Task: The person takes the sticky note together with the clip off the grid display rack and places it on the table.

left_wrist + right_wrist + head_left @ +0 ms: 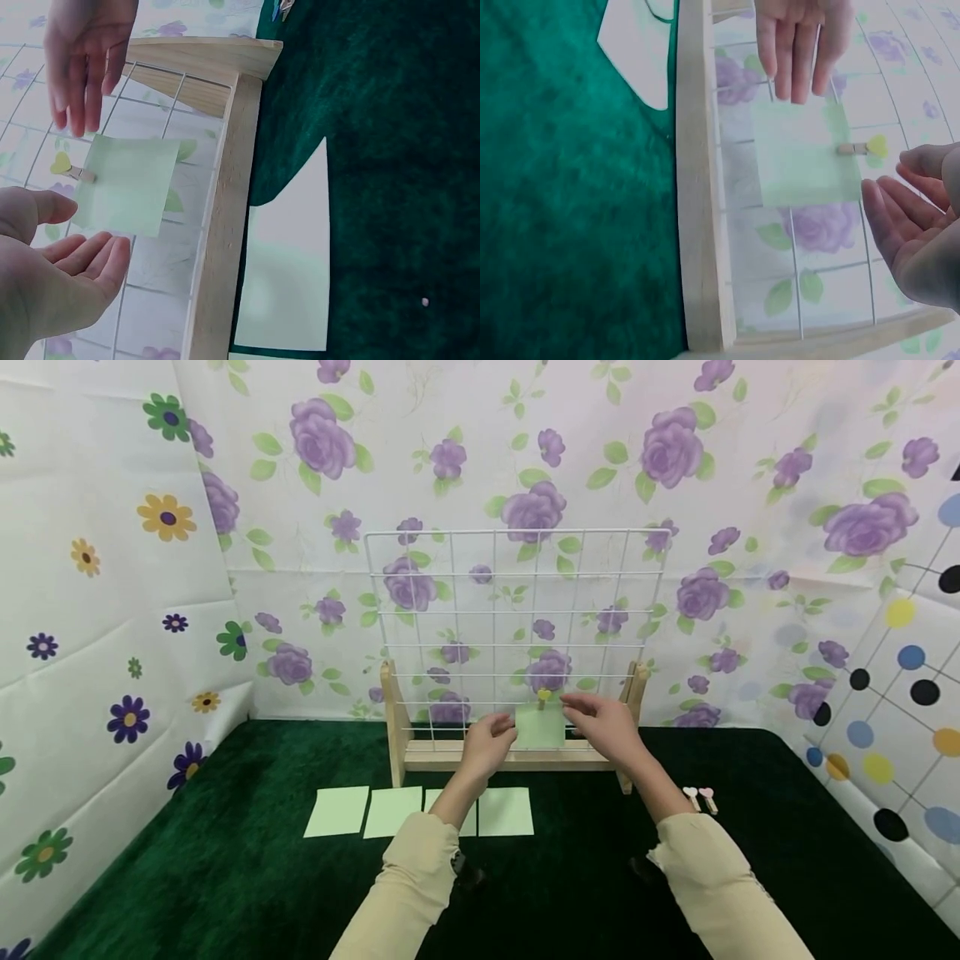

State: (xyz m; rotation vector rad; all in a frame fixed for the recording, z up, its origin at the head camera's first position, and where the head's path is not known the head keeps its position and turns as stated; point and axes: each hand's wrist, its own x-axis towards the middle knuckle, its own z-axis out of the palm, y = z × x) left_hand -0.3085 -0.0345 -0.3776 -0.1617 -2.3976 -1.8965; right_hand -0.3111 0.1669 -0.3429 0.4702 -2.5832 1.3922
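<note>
A pale green paper square (540,727) hangs on the white wire grid (510,611), held at its top edge by a small wooden clothespin with a yellow heart (543,697). My left hand (488,746) is beside the paper's left edge, its fingers loosely bent with nothing between them. On the other side, my right hand (602,724) has its fingertips close to the paper's upper right corner. In the left wrist view the left hand (64,274) cups the air next to the sheet, and the right wrist view shows the right hand (919,225) likewise holding nothing.
Several more green paper squares (337,812) lie in a row on the dark green cloth (225,860) before the stand. Two heart clothespins (707,799) lie right of the stand. Wooden feet (394,727) and a base bar (510,762) support the grid. Patterned sheets hang behind.
</note>
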